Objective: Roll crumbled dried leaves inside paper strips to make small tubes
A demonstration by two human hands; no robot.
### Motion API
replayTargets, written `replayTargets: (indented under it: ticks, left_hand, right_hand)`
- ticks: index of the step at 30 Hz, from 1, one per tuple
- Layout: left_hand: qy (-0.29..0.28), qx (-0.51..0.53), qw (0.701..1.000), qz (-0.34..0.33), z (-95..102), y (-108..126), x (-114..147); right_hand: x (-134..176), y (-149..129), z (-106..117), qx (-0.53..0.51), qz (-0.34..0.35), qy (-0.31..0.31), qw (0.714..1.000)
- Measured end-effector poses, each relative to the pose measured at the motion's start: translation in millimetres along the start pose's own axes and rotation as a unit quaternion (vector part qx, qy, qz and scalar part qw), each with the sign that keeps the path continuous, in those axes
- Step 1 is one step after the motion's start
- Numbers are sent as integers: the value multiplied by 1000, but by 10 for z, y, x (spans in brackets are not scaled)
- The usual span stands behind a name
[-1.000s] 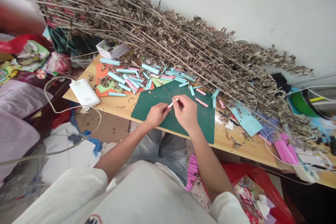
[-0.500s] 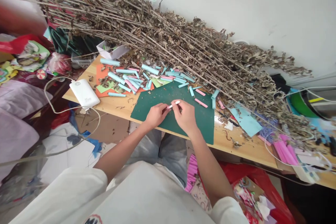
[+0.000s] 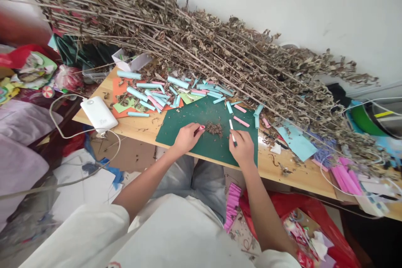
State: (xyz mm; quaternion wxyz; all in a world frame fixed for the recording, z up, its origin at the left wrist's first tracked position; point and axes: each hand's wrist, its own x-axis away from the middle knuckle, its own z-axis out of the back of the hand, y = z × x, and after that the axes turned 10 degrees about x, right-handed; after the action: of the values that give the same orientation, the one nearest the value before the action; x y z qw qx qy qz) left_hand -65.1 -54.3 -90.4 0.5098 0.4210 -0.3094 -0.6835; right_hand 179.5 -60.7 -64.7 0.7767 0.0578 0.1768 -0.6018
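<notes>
My left hand (image 3: 188, 137) is closed around a small pink paper tube (image 3: 202, 127), whose end shows past the fingertips. A slim white stick, perhaps a pen (image 3: 231, 125), is pinched in my right hand (image 3: 241, 145), its tip pointing away from me. Between the hands, a small heap of crumbled dried leaves (image 3: 215, 129) lies on the dark green cutting mat (image 3: 182, 115). Two pink paper tubes (image 3: 241, 122) rest on the mat beyond my right hand. Many blue and pink rolled tubes (image 3: 147, 86) are piled at the mat's far left.
A large bundle of dried leafy stalks (image 3: 188, 37) spans the back of the wooden table (image 3: 138, 134). At the left edge lies a white power bank (image 3: 99, 113) with a cable. Blue paper (image 3: 297, 142) sits to the right. Below hangs a red bag (image 3: 333, 226) of scraps.
My right hand has moved right with the white stick, away from the left hand's pink tube. The leaf heap that the hands covered now shows.
</notes>
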Motion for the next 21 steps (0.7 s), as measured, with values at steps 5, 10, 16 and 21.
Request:
replayTargets:
  ticks: [5,10,16,21]
  left_hand:
    - [2,-2,1000,3,-16,-14,10]
    - [0,-6,1000,3,-6,-6,12]
    - [-9,-9,1000,2,9,4,9]
    - [-13,-11,1000,4,6,-5,6]
  right_hand:
    - [119,-24,-43,33,38,-32,998]
    - [2,-209,-68,48,16,-46,998]
    - [-61,-344,-115,32,-51,-22,998]
    - [-177,-630,116,-147,-105,85,980]
